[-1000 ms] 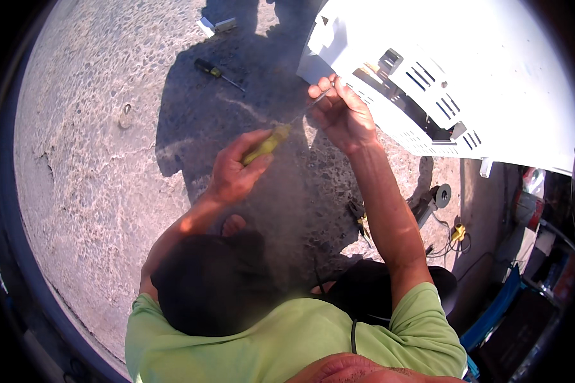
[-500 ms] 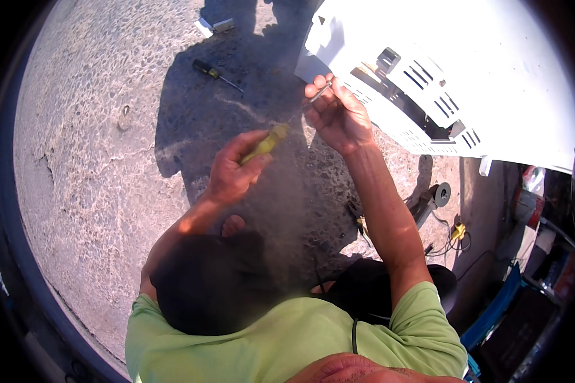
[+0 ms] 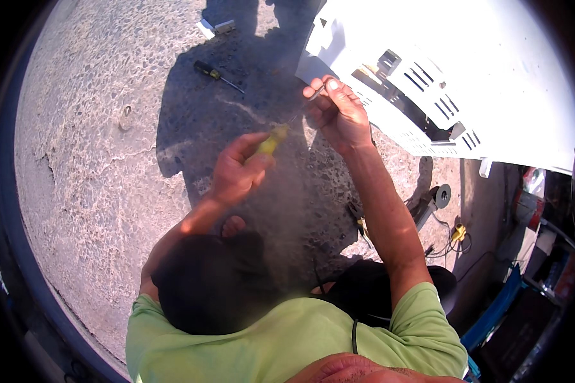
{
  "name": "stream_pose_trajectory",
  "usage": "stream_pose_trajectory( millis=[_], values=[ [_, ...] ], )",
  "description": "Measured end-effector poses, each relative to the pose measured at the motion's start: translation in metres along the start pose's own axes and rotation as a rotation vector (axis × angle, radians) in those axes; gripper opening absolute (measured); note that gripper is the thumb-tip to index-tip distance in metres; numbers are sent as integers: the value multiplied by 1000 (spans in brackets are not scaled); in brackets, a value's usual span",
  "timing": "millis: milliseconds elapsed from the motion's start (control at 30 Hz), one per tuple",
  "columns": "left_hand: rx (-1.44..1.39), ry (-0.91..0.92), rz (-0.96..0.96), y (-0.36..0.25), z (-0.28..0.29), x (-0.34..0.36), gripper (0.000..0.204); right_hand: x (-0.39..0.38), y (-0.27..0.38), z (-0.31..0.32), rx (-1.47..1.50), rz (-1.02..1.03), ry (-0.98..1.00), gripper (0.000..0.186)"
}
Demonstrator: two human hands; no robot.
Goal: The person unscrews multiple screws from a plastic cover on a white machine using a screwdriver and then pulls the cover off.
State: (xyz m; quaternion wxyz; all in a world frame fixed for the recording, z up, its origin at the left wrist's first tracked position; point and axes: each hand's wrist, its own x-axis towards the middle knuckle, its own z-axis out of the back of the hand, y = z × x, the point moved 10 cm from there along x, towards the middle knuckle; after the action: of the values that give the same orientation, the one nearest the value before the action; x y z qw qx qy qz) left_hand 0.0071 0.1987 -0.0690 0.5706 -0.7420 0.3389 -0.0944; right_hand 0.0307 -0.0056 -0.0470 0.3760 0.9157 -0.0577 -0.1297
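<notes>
My left hand [image 3: 239, 166] grips the translucent yellow handle [image 3: 269, 140] of a tool, which has a faint thin shaft pointing up and right toward my other hand. My right hand [image 3: 335, 112], palm turned up, pinches a small thin dark metal piece [image 3: 316, 92] between thumb and fingers, beside the edge of a white sheet-metal casing [image 3: 498, 76] with slots and a dark opening. A screwdriver with a black and yellow handle [image 3: 207, 70] lies on the ground above my left hand. Whether the shaft touches the metal piece is too hazy to tell.
The speckled concrete ground [image 3: 89, 191] carries a small white block [image 3: 207, 29]. An angle grinder [image 3: 431, 204] lies below the casing near a yellow plug [image 3: 459, 233] on a cord and dark pliers [image 3: 358, 217]. Various items, including a blue frame [image 3: 498, 300], crowd the lower right.
My right hand has shifted slightly left and rolled its thumb over the metal piece. My left hand has barely moved, still gripping the yellow handle.
</notes>
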Motion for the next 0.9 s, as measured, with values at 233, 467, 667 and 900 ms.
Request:
stream_pose_trajectory(
  millis=[233,467,667,900],
  values=[
    [87,-95,-138,-25,-10,17,38,24,0,-4,126,31,-163,22],
    [98,-121,-168,-43,-13,45,37,51,28,-18,-31,65,-133,19],
    [105,-122,-199,-46,-12,57,38,60,25,-13,52,32,-183,17],
    [126,-132,-198,-51,-10,71,40,79,7,-11,292,-59,-177,15]
  ],
)
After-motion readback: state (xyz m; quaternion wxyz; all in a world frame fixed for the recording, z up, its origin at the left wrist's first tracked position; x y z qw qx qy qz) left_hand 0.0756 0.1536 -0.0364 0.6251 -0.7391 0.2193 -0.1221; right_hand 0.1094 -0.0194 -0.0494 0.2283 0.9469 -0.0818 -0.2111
